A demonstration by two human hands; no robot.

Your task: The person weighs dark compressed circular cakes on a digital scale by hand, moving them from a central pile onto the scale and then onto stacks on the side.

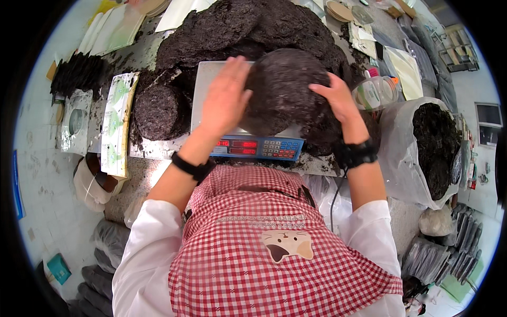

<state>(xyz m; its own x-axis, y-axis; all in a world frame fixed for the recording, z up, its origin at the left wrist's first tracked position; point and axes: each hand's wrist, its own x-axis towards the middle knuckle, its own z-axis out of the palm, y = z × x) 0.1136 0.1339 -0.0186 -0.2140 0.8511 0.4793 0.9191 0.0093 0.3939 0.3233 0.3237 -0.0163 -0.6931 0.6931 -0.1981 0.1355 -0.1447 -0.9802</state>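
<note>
A thick round disc of dark, seaweed-like material (pixel 285 84), slightly motion-blurred, is over the steel pan (pixel 207 74) of a blue scale (pixel 274 149) with red displays. My left hand (pixel 224 98) has its fingers stretched out along the disc’s left side, at or very near it. My right hand (pixel 340 103) grips the disc’s right edge, thumb on its face and other fingers partly hidden. A smaller round lump (pixel 158 111) sits left of the scale, and a large dark heap (pixel 237 26) lies behind it.
A long white-and-yellow board (pixel 116 121) and black sheets (pixel 76 74) are at the left. A plastic jar (pixel 375 92) and a large bag of dark material (pixel 401 148) stand at the right. Grey stacked packs (pixel 443 253) lie low right. A cord hangs from the bench.
</note>
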